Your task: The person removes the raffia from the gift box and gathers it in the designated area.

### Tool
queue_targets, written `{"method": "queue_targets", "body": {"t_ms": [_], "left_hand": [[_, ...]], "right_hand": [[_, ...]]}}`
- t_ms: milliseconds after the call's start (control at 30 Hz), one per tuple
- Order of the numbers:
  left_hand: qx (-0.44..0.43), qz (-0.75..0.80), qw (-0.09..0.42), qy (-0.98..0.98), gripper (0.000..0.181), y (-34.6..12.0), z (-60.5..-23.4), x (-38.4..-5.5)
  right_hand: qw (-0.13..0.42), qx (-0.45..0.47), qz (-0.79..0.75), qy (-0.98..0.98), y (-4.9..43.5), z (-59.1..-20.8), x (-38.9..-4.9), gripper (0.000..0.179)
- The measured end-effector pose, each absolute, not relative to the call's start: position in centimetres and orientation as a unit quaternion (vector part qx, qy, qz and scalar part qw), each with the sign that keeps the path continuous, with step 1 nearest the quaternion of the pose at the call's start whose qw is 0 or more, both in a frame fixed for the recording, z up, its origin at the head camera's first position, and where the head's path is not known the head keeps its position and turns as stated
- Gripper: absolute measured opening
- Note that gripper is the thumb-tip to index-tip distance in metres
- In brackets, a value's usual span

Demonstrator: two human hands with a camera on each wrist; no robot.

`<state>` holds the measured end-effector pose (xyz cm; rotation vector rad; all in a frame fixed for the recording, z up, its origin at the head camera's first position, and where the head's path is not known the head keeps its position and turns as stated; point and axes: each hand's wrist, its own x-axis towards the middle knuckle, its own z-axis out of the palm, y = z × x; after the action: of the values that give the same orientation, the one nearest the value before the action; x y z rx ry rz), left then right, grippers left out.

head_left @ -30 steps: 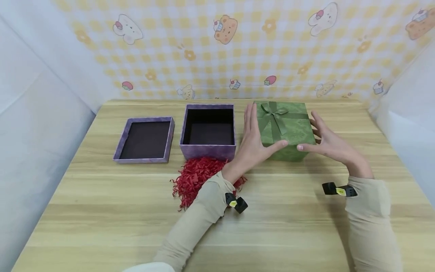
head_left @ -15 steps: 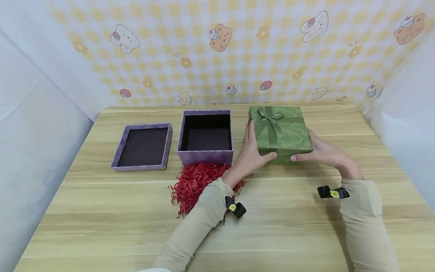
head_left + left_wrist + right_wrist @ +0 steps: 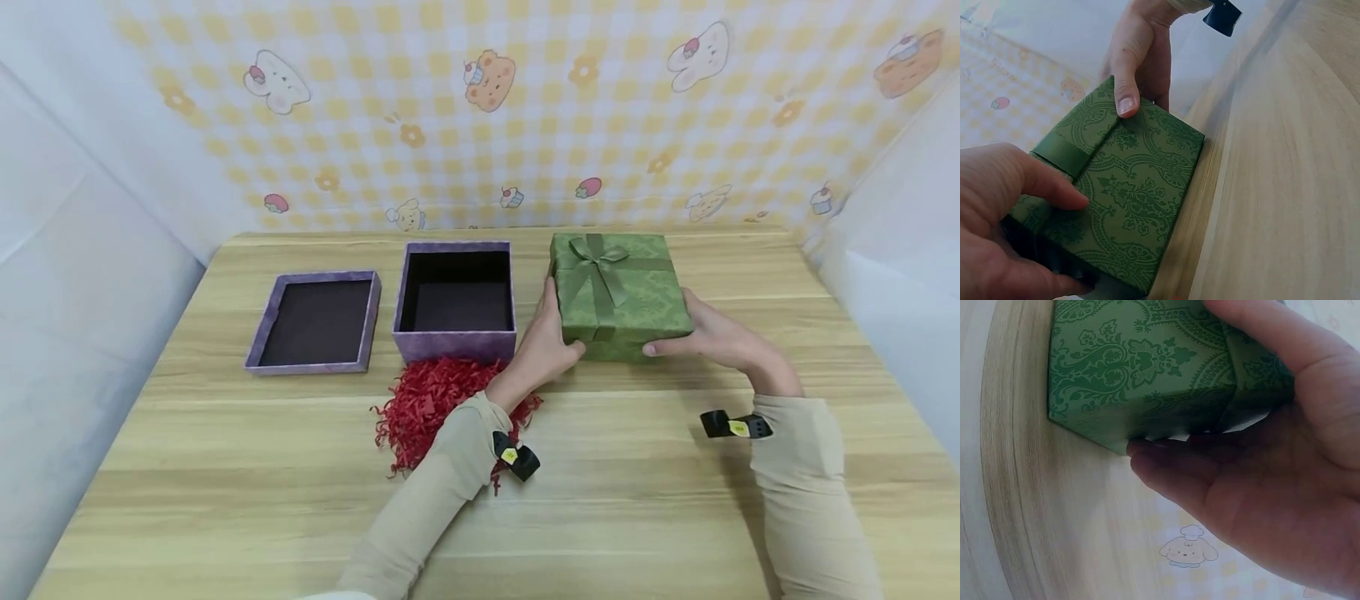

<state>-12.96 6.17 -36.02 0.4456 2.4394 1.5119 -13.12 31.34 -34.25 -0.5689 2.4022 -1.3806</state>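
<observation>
The green gift box with a patterned surface, a ribbon and a bow stands upright at the back right of the table, its lid on. My left hand grips its left side, the thumb on the front face and the fingers mostly hidden along the side. From the right, my right hand holds it, thumb at the front near the lid's lower edge. In the left wrist view both thumbs press on the front of the box. The right wrist view has the right hand's fingers along the side.
An uncovered purple box with a dark inside stands left of the green one. Its matching lid lies upturned farther left. Red shredded paper is heaped in front of the purple box, partly under the left forearm. A patterned cloth hangs behind the table.
Both hands have closed in on the green box from its two sides and now hold it. The left hand has slid lower down its side. The head view has shifted slightly.
</observation>
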Motion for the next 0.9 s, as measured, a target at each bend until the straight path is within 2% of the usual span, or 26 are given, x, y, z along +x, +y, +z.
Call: {"method": "queue_targets", "body": {"t_ms": [233, 467, 900], "left_hand": [[0.178, 0.493, 0.107, 0.845, 0.097, 6.07, -35.93, -13.01], [0.173, 0.486, 0.121, 0.848, 0.099, 5.95, -35.78, -12.97], [0.18, 0.486, 0.117, 0.847, 0.099, 5.71, -35.63, -13.03]], "right_hand": [[0.156, -0.177, -0.465, 0.853, 31.45, -34.3, -12.96, 0.089], [0.167, -0.169, -0.482, 0.843, 31.46, -34.25, -12.99, 0.094], [0.16, -0.198, -0.475, 0.842, 31.28, -34.23, -13.2, 0.092]]}}
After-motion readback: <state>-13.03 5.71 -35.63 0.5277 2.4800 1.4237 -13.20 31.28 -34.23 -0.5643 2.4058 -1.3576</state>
